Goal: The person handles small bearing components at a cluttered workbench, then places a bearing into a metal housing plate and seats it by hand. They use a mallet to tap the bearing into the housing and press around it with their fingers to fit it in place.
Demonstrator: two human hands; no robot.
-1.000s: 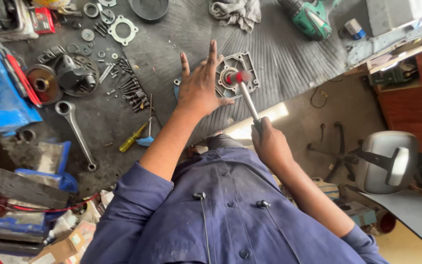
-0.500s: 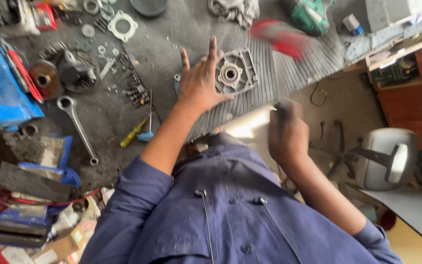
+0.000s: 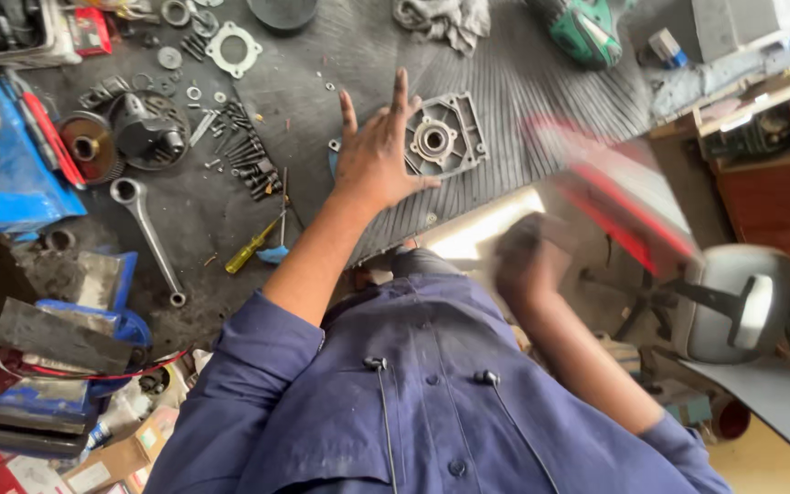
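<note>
A grey square metal cover plate (image 3: 450, 137) with a round bearing seat in its middle lies on a ribbed black rubber mat (image 3: 523, 73). My left hand (image 3: 375, 157) rests flat beside it, fingers spread, with the fingertips and thumb against the plate's left edge. My right hand (image 3: 525, 258) is blurred, low and to the right of the plate, closed on the handle of a red-headed hammer (image 3: 628, 206). The hammer shows as a red streak well clear of the plate.
Left of the mat lie loose bolts (image 3: 244, 163), a long wrench (image 3: 146, 236), a yellow screwdriver (image 3: 250, 247), a white gasket (image 3: 232, 48) and a blue metal box (image 3: 6, 174). A green power tool (image 3: 582, 27) and a rag (image 3: 445, 18) lie at the far edge.
The hammer head rested on the plate's centre a second ago. My right hand has since swung it up and away to the right. My left hand has stayed by the plate.
</note>
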